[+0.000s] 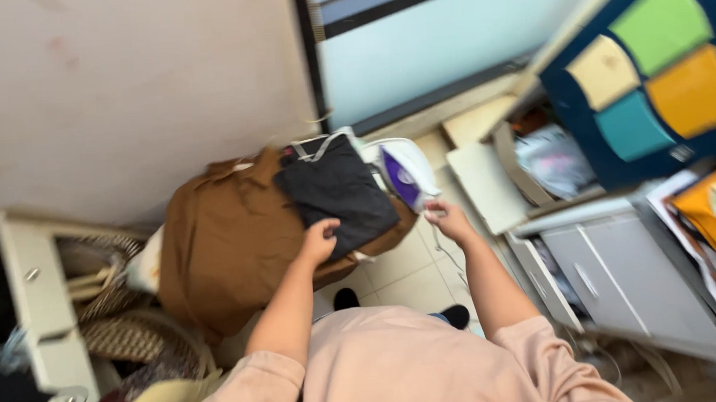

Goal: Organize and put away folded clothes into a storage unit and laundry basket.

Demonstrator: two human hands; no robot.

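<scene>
On the brown-covered ironing board [218, 244], a folded dark garment [336, 190] lies flat, seemingly pressed already, the left hand [319, 241] curled on its near edge. The right hand [447, 218] pinches the cord beside the white and purple iron [402, 173], parked at the board's end. Tiled floor [409, 277], 1 window [422, 37], cluttered drawers [624, 279] surround.

brown cloth [226, 235], black garment [336, 190], purple-white iron [405, 172]
</scene>
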